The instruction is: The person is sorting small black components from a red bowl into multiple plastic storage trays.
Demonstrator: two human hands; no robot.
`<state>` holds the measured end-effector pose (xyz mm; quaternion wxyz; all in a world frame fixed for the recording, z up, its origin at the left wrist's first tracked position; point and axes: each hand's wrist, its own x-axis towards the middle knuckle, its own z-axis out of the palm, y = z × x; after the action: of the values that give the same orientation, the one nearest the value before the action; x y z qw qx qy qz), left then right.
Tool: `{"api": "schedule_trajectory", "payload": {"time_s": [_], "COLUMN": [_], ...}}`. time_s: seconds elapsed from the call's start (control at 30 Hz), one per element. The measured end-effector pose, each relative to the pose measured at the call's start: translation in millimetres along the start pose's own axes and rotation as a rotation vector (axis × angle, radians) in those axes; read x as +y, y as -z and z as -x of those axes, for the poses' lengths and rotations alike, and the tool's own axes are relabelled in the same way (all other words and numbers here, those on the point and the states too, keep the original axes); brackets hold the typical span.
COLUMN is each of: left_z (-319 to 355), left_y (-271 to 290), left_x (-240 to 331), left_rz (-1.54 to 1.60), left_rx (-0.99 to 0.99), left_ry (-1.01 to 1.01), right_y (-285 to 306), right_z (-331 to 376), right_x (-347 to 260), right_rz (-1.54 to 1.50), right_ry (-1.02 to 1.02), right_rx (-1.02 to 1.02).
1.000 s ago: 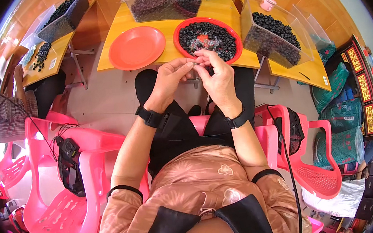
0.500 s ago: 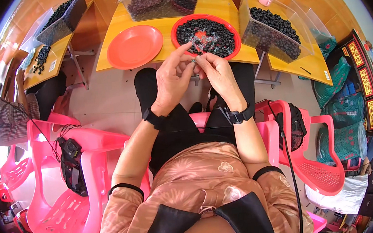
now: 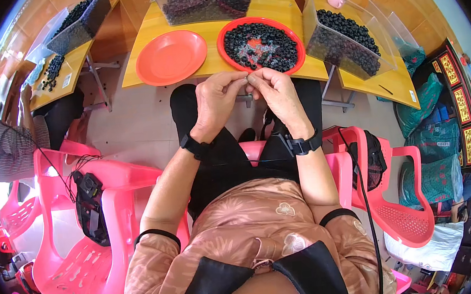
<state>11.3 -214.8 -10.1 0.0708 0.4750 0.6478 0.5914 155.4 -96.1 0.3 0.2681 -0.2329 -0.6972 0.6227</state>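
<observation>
Left hand point(image 3: 217, 100) and right hand point(image 3: 277, 95) meeting just below the red plate of dark beads point(image 3: 260, 46) — fingertips pinched together on something too small to identify. Left of that plate, an empty orange plate point(image 3: 171, 57); right, a clear bead bin point(image 3: 344, 37).

Yellow desk point(image 3: 209, 22) tops on metal legs stand over a pale tiled floor point(image 3: 131, 123), with pink plastic chairs point(image 3: 82, 258) on both sides and green sacks point(image 3: 436, 139) piled at the right in daylight.
</observation>
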Motion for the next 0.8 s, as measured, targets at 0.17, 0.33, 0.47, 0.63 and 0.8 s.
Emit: {"api": "schedule_trajectory", "payload": {"time_s": [0.17, 0.33, 0.47, 0.63, 0.8], "left_z": [2.0, 0.2, -1.2, -0.9, 0.2], "left_y": [-2.7, -7.6, -8.8, -8.2, -3.2], "left_x": [-5.2, -17.5, -21.9, -14.8, -2.4], "left_rz": [0.041, 0.344, 0.411, 0.382, -0.071], "left_rx": [0.007, -0.017, -0.028, 0.040, 0.068], "left_ry": [0.041, 0.256, 0.326, 0.238, -0.102], "right_y": [-1.4, -8.4, -14.2, -6.8, -4.8], "right_z": [0.4, 0.9, 5.4, 0.1, 0.6], "right_x": [-1.3, 1.2, -2.3, 1.2, 2.1], "right_rz": [0.001, 0.165, 0.359, 0.199, 0.257], "right_ry": [0.015, 0.160, 0.278, 0.116, 0.121], "right_rx": [0.013, 0.146, 0.239, 0.109, 0.054]}}
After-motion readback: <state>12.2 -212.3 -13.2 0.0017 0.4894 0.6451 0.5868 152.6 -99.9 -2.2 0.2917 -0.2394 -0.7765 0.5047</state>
